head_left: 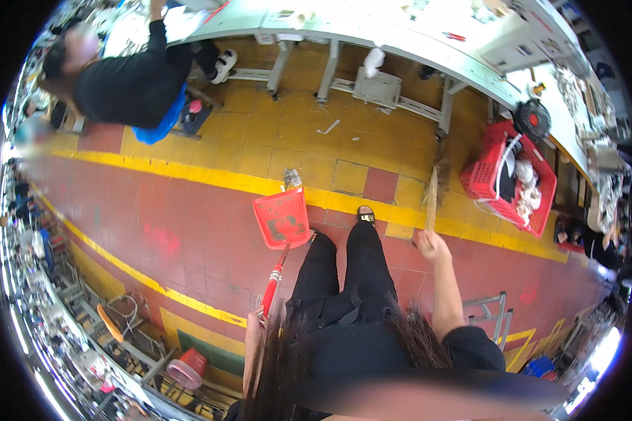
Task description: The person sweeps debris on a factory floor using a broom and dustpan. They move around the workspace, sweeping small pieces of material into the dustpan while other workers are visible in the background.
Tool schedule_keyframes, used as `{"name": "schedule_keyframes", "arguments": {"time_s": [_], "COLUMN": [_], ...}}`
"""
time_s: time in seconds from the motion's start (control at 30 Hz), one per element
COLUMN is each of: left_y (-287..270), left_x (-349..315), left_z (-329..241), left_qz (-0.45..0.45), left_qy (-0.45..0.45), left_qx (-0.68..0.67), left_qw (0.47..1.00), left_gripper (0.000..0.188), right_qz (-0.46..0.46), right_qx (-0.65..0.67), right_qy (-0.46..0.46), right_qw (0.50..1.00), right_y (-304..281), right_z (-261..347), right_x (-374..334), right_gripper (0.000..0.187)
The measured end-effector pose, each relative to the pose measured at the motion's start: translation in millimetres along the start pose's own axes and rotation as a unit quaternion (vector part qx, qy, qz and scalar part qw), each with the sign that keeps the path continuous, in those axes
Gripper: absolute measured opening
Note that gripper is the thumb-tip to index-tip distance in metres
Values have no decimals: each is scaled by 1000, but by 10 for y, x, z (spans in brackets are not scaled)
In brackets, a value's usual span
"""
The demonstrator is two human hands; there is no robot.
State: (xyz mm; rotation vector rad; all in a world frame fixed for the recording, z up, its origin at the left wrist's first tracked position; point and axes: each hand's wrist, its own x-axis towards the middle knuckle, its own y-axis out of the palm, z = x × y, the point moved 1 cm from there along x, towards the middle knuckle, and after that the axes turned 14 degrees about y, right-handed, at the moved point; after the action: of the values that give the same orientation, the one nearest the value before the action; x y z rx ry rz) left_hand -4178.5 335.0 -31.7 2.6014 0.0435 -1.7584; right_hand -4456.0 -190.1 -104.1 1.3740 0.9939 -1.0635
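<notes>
With the clock face centred on the middle of the view and twelve straight ahead, the left hand [257,320] is at seven o'clock, its fingers closed around the handle of a red dustpan [282,216]. The pan itself is just off centre toward nine o'clock, its open edge facing twelve, near the person's feet. A dark, uneven patch marks its inner surface (dirt or wear, the view is too coarse to say which). A small grey-white heap [291,178] is at eleven o'clock, just beyond that open edge. The right hand [434,245] is between three and four o'clock, closed around the near end of a straw-coloured broom [432,200]; the broom extends away toward twelve, its darker bristles over the yellow floor. Beyond the broom, near three o'clock, a red basket [479,174] contains white and black material. A black wheel [532,120] is at two o'clock, beside the basket's far corner. A pale strip [328,128] lies on the floor at twelve o'clock. White worktables [414,31] run across the far side from eleven to two o'clock, and a grey pedal [377,88] sits beneath them at one. At ten o'clock a co-worker [123,91] in a dark top is seated at the tables.
</notes>
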Motion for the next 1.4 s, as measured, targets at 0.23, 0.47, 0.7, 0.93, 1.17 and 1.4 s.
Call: {"name": "schedule_keyframes", "arguments": {"time_s": [0.23, 0.47, 0.7, 0.93, 1.17, 1.4], "left_y": [-613, -890, -1229, -927, -844, -1014], "left_x": [-294, -406, -219, -166, 91, 632], "left_z": [71, 159, 298, -52, -248, -49], "left_qz": [-32, -136, -137, -109, -44, -44], "left_qy": [-38, -64, -79, -23, -53, 73], "left_qx": [-4, -39, -47, 15, -3, 15], "left_qw": [999, 988, 986, 994, 998, 996], "left_gripper": [26, 26, 27, 26, 21, 17], "right_qz": [-58, -224, -295, -222, -223, -15], "right_qx": [-241, -535, -760, -650, -503, -227], "right_qy": [-14, -98, -101, -20, -55, 125], "right_qw": [969, 808, 570, 726, 833, 966], "right_y": [1862, 2012, 1683, 1099, 518, 1492], "right_z": [-550, -390, -171, 491, -136, -1177], "right_x": [1397, 1577, 714, -1059, -1296, 210], "right_gripper": [6, 46, 57, 46, 33, 20]}}
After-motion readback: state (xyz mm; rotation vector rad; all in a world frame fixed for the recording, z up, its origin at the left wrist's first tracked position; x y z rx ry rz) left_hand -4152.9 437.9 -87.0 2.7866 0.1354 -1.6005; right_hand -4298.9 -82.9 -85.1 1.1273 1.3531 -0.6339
